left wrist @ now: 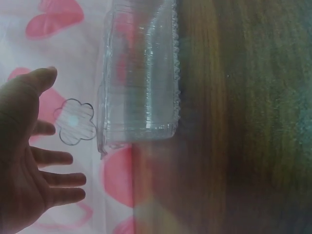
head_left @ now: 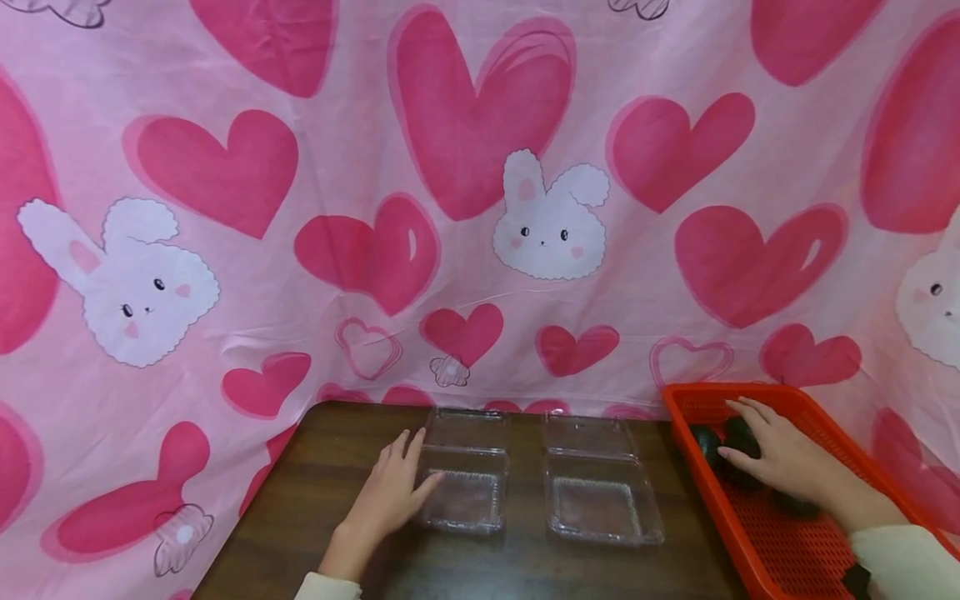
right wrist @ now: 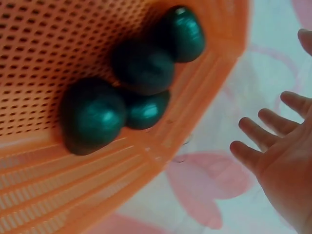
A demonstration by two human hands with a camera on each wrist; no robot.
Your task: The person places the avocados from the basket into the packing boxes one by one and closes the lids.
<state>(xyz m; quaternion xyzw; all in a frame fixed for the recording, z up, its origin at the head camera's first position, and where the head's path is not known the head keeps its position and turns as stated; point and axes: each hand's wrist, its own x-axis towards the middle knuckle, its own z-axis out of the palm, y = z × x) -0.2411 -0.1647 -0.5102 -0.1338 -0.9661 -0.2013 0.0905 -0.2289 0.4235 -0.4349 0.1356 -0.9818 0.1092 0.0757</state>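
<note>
My left hand (head_left: 384, 493) is over the table's left part, fingers spread, beside the left clear plastic clamshell box (head_left: 467, 510). In the left wrist view the palm is bare, and whether the thumb touches the box cannot be told. A second clear clamshell box (head_left: 600, 510) stands to its right, its lid folded back too. My right hand (head_left: 797, 460) reaches over the orange plastic basket (head_left: 711, 504), fingers extended. Several dark green avocados (right wrist: 92, 117) lie in the basket below that hand. The right wrist view shows the right palm (right wrist: 287, 161) holding nothing.
The dark wooden table (head_left: 337, 450) ends at a pink cloth (head_left: 480, 283) printed with hearts and rabbits, hanging behind it. The basket's raised rim borders the table's right side. Another dark item (head_left: 857, 580) shows partly near the right sleeve.
</note>
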